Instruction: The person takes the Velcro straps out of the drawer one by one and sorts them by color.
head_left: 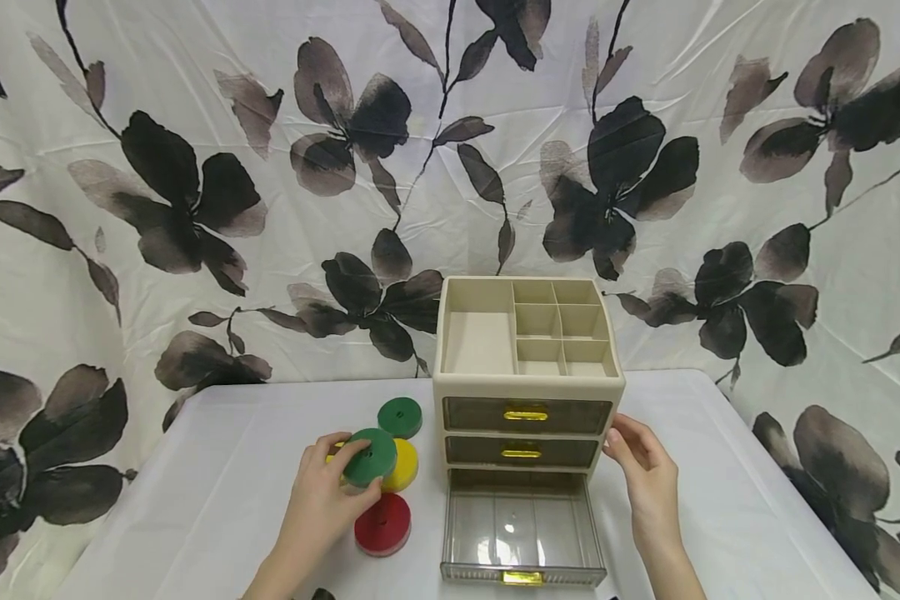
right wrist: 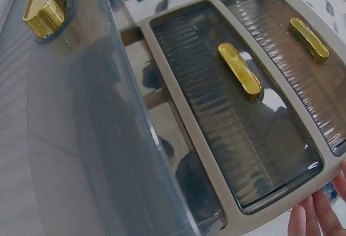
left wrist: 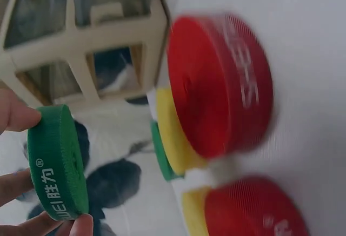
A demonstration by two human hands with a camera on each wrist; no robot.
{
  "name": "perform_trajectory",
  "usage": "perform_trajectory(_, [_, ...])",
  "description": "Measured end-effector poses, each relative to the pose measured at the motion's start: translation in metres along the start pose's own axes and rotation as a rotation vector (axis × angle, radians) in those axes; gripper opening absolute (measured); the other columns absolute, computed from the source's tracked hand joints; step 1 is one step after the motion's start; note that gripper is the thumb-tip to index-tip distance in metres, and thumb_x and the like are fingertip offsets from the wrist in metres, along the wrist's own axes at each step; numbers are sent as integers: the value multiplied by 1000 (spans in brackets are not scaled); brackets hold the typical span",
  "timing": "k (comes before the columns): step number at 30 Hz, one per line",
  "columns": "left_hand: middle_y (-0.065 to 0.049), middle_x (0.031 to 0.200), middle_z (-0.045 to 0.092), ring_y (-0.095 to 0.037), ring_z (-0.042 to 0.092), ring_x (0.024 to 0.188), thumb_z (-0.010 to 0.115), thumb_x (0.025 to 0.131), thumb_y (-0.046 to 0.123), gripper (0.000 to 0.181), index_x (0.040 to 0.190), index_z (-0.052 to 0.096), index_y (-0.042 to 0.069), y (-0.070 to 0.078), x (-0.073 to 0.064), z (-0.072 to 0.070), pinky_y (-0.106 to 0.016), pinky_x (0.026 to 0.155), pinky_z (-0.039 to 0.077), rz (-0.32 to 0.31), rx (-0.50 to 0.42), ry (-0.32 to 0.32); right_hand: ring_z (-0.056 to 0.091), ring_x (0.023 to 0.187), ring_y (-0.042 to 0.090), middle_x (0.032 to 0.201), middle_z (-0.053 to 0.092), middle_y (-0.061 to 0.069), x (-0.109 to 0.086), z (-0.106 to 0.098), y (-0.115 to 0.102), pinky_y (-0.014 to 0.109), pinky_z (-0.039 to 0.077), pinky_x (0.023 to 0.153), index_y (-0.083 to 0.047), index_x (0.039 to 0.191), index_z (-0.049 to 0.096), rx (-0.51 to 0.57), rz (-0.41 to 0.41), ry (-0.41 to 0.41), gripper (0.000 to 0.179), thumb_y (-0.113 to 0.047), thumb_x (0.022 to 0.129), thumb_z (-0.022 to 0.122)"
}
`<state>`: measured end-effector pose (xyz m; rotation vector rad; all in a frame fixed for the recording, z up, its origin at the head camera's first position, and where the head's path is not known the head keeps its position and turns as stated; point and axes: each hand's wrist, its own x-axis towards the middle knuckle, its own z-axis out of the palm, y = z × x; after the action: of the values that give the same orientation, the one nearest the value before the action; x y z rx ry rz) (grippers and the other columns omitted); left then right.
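Observation:
My left hand (head_left: pixel 328 483) pinches a green tape roll (head_left: pixel 371 457) between thumb and fingers, raised over other rolls; white lettering runs along its edge (left wrist: pixel 51 163). Below and around it are a yellow roll (head_left: pixel 402 467), another green roll (head_left: pixel 400 417) and a red roll (head_left: pixel 382 525). A second red roll (left wrist: pixel 254 209) and a second yellow one show in the left wrist view, largely hidden by the hand from the head. My right hand (head_left: pixel 648 475) touches the right side of a cream drawer organizer (head_left: pixel 528 386) with its fingertips. The organizer's bottom drawer (head_left: pixel 522 525) is pulled out.
Two upper drawers with gold handles (head_left: pixel 526 415) are closed. Divided compartments (head_left: pixel 540 321) form the organizer's top. It stands at the back of a white-covered table (head_left: pixel 225 492), before a floral cloth (head_left: pixel 465 208). A small dark object (head_left: pixel 322 594) shows at the front edge.

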<state>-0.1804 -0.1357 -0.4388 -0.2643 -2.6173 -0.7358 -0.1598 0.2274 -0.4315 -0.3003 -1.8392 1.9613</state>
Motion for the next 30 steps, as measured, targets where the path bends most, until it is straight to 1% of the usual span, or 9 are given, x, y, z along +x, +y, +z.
perform_trajectory(3, [-17, 123, 54, -32, 50, 106, 80, 72, 21, 45, 113, 67, 7, -11, 9, -2, -53, 85, 54, -22, -1, -10, 64, 90, 0, 100, 66, -12, 0, 0, 0, 17, 53, 82, 0, 119, 59, 12, -7, 0, 29, -16, 94, 60])
perform_trajectory(7, [-19, 123, 53, -34, 50, 106, 79, 74, 19, 46, 115, 66, 5, -25, 21, -2, -55, 84, 54, -15, -1, 8, 64, 90, 0, 100, 67, -12, 0, 1, -1, 17, 53, 81, 0, 119, 59, 22, -9, 0, 28, -15, 94, 60])
perform_trajectory(10, [-20, 123, 52, -37, 49, 108, 78, 75, 19, 46, 116, 65, 4, -34, 29, 0, -55, 86, 53, -19, -9, 1, 64, 90, 0, 99, 66, -12, 0, 1, 0, 17, 53, 81, -1, 119, 59, 19, -5, 4, 29, -15, 94, 60])
perform_trajectory(14, [-22, 124, 52, -39, 48, 110, 77, 77, 21, 46, 118, 64, 4, -44, 40, 2, -56, 87, 51, -46, -9, -39, 64, 90, 0, 99, 66, -12, 0, 1, 0, 16, 53, 81, -1, 120, 59, 11, 8, 8, 29, -16, 94, 60])
perform_trajectory(20, [-25, 122, 53, -42, 49, 109, 75, 79, 24, 47, 118, 64, 2, -59, 57, 9, -57, 88, 50, -79, 1, -94, 64, 91, 0, 99, 66, -13, 1, 0, 1, 17, 53, 82, -2, 120, 59, 4, 12, 9, 30, -17, 94, 61])
perform_trajectory(24, [-26, 121, 53, -41, 49, 108, 74, 80, 26, 47, 119, 64, 2, -69, 67, 17, -56, 88, 50, -127, 1, -152, 64, 89, 0, 98, 66, -12, 1, 0, 2, 19, 53, 83, -1, 119, 59, 11, 7, 15, 29, -16, 94, 61])
perform_trajectory(30, [-28, 122, 52, -41, 49, 106, 73, 80, 29, 48, 118, 64, 2, -79, 80, 29, -55, 88, 53, -193, 37, -227, 63, 91, 0, 98, 66, -13, 1, -1, 2, 16, 53, 81, -1, 120, 59, -9, 13, 11, 30, -17, 94, 61])
